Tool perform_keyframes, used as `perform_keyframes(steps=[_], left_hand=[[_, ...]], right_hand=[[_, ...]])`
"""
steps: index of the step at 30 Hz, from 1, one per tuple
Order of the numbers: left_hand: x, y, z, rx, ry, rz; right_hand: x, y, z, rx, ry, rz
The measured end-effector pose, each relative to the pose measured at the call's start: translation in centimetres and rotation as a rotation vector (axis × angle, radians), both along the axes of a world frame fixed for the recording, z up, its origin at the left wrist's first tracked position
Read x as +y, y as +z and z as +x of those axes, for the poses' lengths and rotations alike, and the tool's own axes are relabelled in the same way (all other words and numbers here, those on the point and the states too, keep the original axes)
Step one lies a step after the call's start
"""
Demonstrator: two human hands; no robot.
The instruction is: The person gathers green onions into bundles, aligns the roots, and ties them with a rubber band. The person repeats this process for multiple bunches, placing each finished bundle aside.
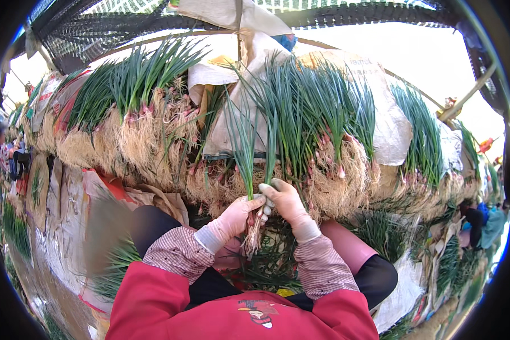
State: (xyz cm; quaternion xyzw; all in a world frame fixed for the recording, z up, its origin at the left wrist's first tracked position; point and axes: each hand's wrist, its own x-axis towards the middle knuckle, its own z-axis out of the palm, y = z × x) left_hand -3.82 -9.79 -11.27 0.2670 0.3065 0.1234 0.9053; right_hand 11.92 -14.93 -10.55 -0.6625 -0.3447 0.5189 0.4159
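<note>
My left hand [240, 213], in a pale glove, grips a small bunch of green onions [247, 170] near its bulbs, the roots hanging below. Close against it, my right hand [284, 200], also gloved, has its thumb and fingers closed on the stems of green onions [272, 140] just above their white bulbs. The two hands nearly touch in front of my lap. Behind them lies a long heap of green onions [297, 114] with pinkish bulbs and tangled, straw-coloured roots [338, 182].
White woven sacks [259, 97] lie across the heap. Loose green leaves [276, 259] cover the ground between my knees. More onions [117, 267] lie on sacking at the left. Other people sit at the far left [4, 153] and far right [491, 225]. Dark netting [106, 29] hangs overhead.
</note>
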Motion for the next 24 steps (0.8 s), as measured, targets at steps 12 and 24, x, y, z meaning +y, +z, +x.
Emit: perform_keyframes(steps=[12, 24], left_hand=[[1.7, 2.2, -0.4, -0.045, 0.27, 0.342], [3.6, 1.9, 0.5, 0.102, 0.106, 0.367]], right_hand=[[-6.1, -0.8, 0.8, -0.842, 0.676, -0.068], [0.3, 3.2, 4.1, -0.883, 0.142, 0.034]])
